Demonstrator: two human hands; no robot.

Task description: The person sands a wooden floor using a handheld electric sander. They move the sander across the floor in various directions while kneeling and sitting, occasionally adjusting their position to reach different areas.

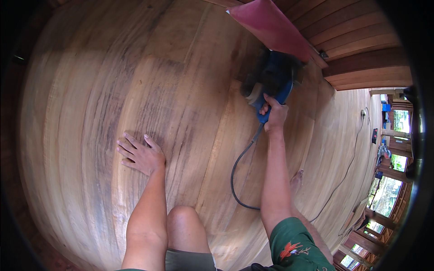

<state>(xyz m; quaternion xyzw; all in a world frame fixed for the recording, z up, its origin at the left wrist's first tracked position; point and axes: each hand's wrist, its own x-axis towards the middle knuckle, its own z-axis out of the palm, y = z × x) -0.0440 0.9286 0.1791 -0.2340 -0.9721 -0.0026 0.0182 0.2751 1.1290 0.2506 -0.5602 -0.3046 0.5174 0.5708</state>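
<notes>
My right hand (275, 113) is wrapped round the rear handle of a blue belt sander (276, 74), which rests on the wooden floor (190, 113). A red dust bag (271, 25) sticks out from the sander toward the far side. The sander's front part is dark and smeared by motion. From its handle a black cord (234, 169) loops down and passes under my right forearm. My left hand (143, 153) lies flat on the planks, fingers spread, with nothing in it.
A wall of wooden boards (361, 43) stands at the far right, close to the dust bag. Along the right runs a thin cable (350, 162) across the floor. Several tools and boxes sit near the window openings (384, 194). My bare knee (185, 221) is on the near side.
</notes>
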